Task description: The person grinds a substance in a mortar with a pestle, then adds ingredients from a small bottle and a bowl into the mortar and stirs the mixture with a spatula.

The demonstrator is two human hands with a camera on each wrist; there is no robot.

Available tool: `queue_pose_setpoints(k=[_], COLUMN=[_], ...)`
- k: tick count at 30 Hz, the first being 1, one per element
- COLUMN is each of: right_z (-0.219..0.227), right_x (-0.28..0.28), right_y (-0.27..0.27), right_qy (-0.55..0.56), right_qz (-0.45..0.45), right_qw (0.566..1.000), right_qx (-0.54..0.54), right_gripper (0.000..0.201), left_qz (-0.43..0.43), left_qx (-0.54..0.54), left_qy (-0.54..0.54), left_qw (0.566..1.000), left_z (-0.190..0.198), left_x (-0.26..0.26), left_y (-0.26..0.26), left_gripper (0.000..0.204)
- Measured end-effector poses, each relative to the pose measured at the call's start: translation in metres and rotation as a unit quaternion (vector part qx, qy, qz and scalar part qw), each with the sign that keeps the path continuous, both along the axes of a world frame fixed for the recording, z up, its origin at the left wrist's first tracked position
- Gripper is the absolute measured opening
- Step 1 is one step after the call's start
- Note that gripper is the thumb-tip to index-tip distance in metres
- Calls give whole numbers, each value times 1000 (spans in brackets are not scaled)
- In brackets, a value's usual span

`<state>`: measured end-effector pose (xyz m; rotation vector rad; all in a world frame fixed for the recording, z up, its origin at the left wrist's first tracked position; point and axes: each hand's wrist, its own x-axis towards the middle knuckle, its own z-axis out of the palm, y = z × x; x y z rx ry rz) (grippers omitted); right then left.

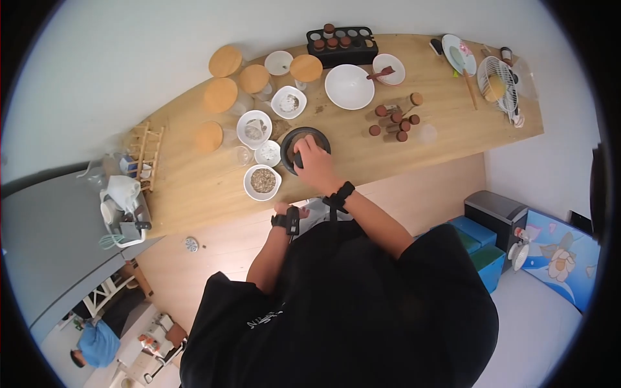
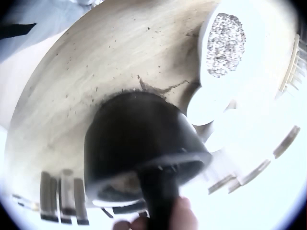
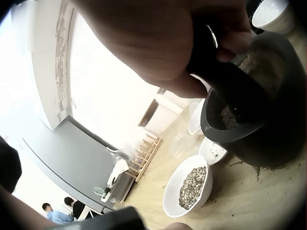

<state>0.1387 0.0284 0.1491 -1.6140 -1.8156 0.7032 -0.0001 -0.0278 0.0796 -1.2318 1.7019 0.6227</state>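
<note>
My right hand (image 1: pixel 315 167) grips a black pestle (image 3: pixel 235 88) from above. The pestle's lower end stands inside a dark mortar (image 3: pixel 283 139), tilted against the inner side, with brownish ground matter around it. In the left wrist view the mortar (image 2: pixel 139 129) appears upside down, with fingers (image 2: pixel 182 215) around the pestle (image 2: pixel 158 191). My left hand (image 1: pixel 284 208) hangs low by the table's front edge, its fingers loosely bent and partly hidden. Nearest the mortar stand a white bowl of speckled flakes (image 1: pixel 263 181) and a small white bowl of pale powder (image 1: pixel 268 154).
More white bowls (image 1: pixel 255 129) and wooden-lidded jars (image 1: pixel 221 95) crowd the left. Behind stand a large white bowl (image 1: pixel 349 87) and a black bottle rack (image 1: pixel 341 46). Brown-capped bottles (image 1: pixel 396 118) cluster to the right. Dark crumbs lie around the mortar. A wire basket (image 1: pixel 498 84) sits far right.
</note>
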Motion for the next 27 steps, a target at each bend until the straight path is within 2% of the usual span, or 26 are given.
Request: queue_pose_setpoints(k=[3,5,6,8,9,10,13,14,15,16,17,18,19,20,21,22,24,25,26,27], right_z=[-6,-9,-12,-16,-15,-15,-13,-12,-11,-8,3,13,20,25,31,36,49,55,58,59], right_x=[7,11,13,19,21,25,35,38,42,45,49,54,59,62,65,69,80,85,89,92], right_y=[3,7,9,10,11,11,19,21,25,26,28,32,35,38,42,46,54,59,66,72], right_qy=[49,102,110,156,166,168,192,197,200,202,197,190,189,212,236,237,277,265,267,251], right_qz=[-10,-24,-24,3,11,10,38,38,38,36,34,33,32,22,13,12,-35,-69,-71,-117], right_qw=[999,994,993,988,986,986,980,980,979,979,980,981,981,976,970,970,958,958,957,955], right_qx=[-13,-21,-16,-4,-3,-4,21,9,-1,3,5,9,13,34,56,60,68,86,87,110], right_gripper=[42,43,43,45,45,45,39,36,34,34,34,33,33,34,34,34,34,33,33,34], left_qz=[21,8,6,36,-22,-24,-219,-223,-357,-478,-549,-549,-657,-739,-767,-767,-796,-812,-812,-828], left_qx=[61,183,189,371,419,417,534,533,528,505,514,519,510,479,459,460,437,429,429,417], left_qy=[-46,-87,-78,-173,-157,-156,-83,-82,32,145,185,185,272,349,347,349,363,330,330,317], left_qw=[997,979,979,911,894,895,812,812,770,704,632,628,484,322,284,280,208,220,217,202], left_z=[1,12,12,11,31,35,45,44,44,45,19,21,23,28,33,37,41,36,41,45], left_x=[-25,-39,-50,-67,-61,-60,-57,-53,-47,-42,-52,-50,-48,-47,-47,-45,-45,-49,-47,-44], left_y=[-18,-18,-16,-13,-5,0,23,29,39,47,52,60,63,65,69,71,74,77,79,78], left_gripper=[45,38,38,30,28,28,28,28,27,27,33,33,37,41,61,61,73,88,88,93])
